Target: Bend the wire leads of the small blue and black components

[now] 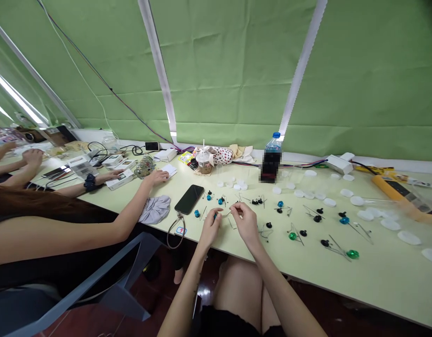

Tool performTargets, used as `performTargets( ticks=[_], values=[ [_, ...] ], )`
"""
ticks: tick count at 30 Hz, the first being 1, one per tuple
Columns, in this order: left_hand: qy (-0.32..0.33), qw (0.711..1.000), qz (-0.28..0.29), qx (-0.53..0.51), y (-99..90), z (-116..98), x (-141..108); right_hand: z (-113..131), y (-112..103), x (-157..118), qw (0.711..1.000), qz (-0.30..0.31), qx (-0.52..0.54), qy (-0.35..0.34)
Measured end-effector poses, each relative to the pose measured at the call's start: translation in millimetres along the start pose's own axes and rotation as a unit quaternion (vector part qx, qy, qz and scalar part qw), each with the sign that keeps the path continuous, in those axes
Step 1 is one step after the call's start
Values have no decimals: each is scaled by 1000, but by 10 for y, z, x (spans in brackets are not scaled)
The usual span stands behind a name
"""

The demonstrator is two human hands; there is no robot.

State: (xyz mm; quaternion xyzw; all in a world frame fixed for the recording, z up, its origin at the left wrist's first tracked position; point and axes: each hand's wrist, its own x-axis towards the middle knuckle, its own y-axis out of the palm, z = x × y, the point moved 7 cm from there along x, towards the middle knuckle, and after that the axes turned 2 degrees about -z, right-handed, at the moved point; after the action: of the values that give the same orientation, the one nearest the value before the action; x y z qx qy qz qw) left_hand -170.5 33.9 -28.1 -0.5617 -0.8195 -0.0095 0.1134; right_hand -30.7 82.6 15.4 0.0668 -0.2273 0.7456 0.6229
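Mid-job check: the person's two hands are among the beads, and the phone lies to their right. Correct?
Not quite: the head view shows the phone to the left of the hands, not the right. The left hand and right hand are among the beads as you said.
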Motion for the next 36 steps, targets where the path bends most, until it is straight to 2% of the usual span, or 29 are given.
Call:
performTargets(
  ticks=[5, 10, 14, 22, 31, 36],
  values=[
    [56, 998, 2, 8, -42, 19, 38, -182, 36, -113, 992, 64, -109, 24],
    [64, 997, -11, 49, -36, 18, 79, -402, 62, -240, 986, 51, -156, 39],
    [57, 996, -11, 60, -28, 43, 97, -487, 136, -225, 982, 44, -178, 44],
    [39, 995, -59, 69, -68, 136, 93, -442, 420, -72, 977, 73, -196, 34],
    [37, 995, -58, 69, -101, 107, 27, -325, 407, -61, 963, 119, -241, -7],
    [44, 994, -49, 91, -83, 106, 10, -327, 390, -111, 952, 122, -282, -10]
  ],
)
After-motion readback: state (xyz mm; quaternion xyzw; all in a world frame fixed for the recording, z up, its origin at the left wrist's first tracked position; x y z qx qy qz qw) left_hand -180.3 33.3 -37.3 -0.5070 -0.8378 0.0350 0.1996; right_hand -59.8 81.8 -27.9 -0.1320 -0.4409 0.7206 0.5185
